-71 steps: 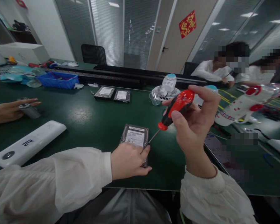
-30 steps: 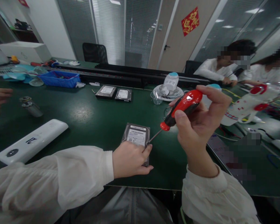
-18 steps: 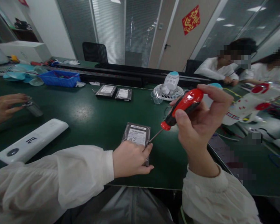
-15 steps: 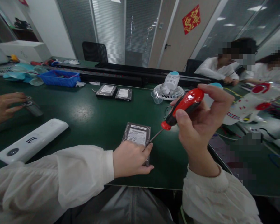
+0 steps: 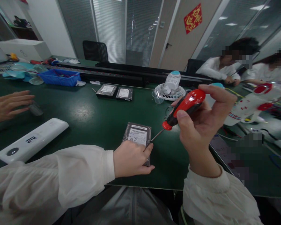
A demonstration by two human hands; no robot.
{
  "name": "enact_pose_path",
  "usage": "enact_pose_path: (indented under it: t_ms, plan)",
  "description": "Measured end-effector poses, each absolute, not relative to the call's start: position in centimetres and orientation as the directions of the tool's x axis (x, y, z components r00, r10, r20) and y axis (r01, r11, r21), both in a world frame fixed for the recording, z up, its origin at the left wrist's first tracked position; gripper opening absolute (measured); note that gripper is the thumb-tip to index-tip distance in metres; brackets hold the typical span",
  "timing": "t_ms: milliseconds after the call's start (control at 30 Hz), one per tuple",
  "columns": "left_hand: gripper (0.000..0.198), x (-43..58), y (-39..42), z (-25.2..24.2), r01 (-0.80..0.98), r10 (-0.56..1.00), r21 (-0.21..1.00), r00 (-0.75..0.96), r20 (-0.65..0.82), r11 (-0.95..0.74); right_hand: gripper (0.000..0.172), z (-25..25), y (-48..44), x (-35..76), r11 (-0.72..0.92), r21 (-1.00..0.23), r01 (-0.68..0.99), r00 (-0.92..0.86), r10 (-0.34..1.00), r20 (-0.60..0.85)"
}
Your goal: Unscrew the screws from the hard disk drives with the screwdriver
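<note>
A hard drive (image 5: pixel 138 133) with a white label lies on the green table in front of me. My left hand (image 5: pixel 132 158) is closed over its lower half, with fingertips at its right edge near the screwdriver's tip. In my right hand (image 5: pixel 199 125) I hold a red and black screwdriver (image 5: pixel 186 106), its handle raised to the upper right. The metal shaft slants down to the drive's right edge; fingers partly hide the exact contact point.
Two more hard drives (image 5: pixel 124 93) lie farther back. A white oblong device (image 5: pixel 34 140) is on the left, near another person's hand (image 5: pixel 10 105) and a small clear container (image 5: pixel 36 108). Behind are a blue basket (image 5: pixel 59 78) and a white fan (image 5: pixel 172 84). Two people sit at right.
The other person's hand at the left has opened and drawn off the small container. My hands, the screwdriver and the drive look almost unmoved.
</note>
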State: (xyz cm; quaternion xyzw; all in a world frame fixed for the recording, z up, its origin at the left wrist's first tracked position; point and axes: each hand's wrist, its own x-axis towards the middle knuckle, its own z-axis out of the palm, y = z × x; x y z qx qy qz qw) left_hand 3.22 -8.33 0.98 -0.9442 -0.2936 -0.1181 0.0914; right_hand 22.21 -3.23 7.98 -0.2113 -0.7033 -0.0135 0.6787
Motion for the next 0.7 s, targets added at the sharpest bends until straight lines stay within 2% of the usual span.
enact_pose_path:
  t_ms: [333,533,600,700]
  plan:
    - [0.072,3.24,-8.30,1.02,0.577,0.538,-0.096,0.799,0.268,-0.811,0.048,8.05,-3.15,22.34,0.913,-0.240,0.330,0.002,0.253,0.967]
    - [0.071,3.18,-8.27,0.85,0.570,0.529,-0.092,0.802,0.276,-0.816,0.045,8.15,-3.17,22.34,0.901,-0.247,0.357,0.064,0.241,0.969]
    - [0.075,3.02,-8.24,0.88,0.560,0.523,-0.066,0.804,0.282,-0.826,0.044,8.14,-3.14,22.33,0.901,-0.252,0.354,0.074,0.242,0.967]
    - [0.080,2.85,-8.08,1.46,0.558,0.546,0.045,0.788,0.285,-0.829,0.045,8.24,-2.97,22.70,0.901,-0.261,0.347,0.115,0.235,0.965]
